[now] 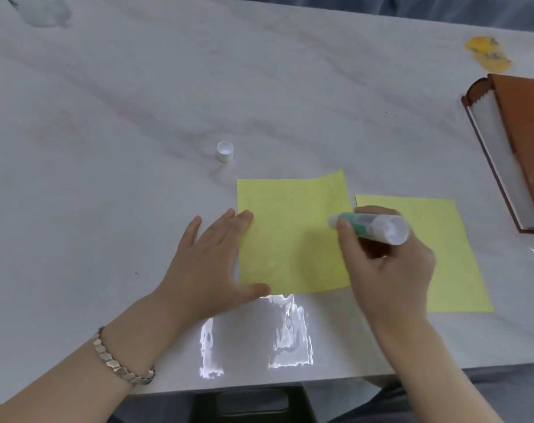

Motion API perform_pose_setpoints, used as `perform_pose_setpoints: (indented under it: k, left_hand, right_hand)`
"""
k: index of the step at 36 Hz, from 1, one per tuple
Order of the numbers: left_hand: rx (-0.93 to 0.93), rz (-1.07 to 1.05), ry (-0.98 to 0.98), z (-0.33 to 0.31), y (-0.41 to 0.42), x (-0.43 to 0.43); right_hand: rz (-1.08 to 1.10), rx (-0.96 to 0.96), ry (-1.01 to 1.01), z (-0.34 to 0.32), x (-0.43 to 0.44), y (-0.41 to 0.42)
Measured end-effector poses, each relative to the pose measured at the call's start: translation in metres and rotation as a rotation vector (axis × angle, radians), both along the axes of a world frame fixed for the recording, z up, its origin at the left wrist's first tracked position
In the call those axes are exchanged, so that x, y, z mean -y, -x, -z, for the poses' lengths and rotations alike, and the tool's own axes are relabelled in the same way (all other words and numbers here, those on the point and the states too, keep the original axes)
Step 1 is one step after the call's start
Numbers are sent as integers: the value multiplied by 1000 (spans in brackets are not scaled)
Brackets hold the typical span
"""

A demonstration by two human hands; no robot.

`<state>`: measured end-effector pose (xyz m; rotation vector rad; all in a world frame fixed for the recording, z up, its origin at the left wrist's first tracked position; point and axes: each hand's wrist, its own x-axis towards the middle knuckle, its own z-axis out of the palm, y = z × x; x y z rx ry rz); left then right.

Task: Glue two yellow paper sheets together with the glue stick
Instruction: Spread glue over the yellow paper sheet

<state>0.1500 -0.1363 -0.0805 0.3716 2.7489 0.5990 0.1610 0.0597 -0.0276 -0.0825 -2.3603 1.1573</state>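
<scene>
Two yellow paper sheets lie side by side on the white marble table. The left sheet is pinned at its left edge by my left hand, which lies flat with straight fingers. My right hand grips the uncapped green and white glue stick, its tip over the right part of the left sheet. The right sheet lies partly under my right hand. The white cap of the glue stick stands behind the left sheet.
A brown holder with white paper in it lies at the right edge. A yellow item sits at the far right back. A blurred clear object is at the far left back. The table's front edge runs just below my wrists.
</scene>
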Motion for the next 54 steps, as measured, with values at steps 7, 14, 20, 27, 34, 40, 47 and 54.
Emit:
perform_pose_setpoints:
  k: [7, 14, 20, 27, 34, 40, 47, 54]
  left_hand:
    - [-42, -11, 0, 3, -2, -8]
    - [-81, -22, 54, 0, -2, -9]
    - [-94, -41, 79, 1, -2, -12]
    - [-87, -64, 58, -1, -1, -11]
    - [-74, -64, 57, -1, -1, -10]
    - [-92, -70, 26, -1, -2, -11]
    - [-122, -87, 23, 0, -4, -15]
    - [-130, -97, 32, 2, -3, -16]
  right_hand:
    - [-49, 31, -27, -12, -17, 7]
    - [-234, 321, 34, 21, 20, -7]
    - [-261, 381, 12, 33, 33, -5]
    - [-113, 371, 11, 36, 4, 1]
    - [55, 417, 66, 33, -34, 3]
    - [123, 269, 110, 16, -33, -5]
    - [-91, 224, 121, 15, 10, -16]
    - [-214, 431, 70, 29, 24, -18]
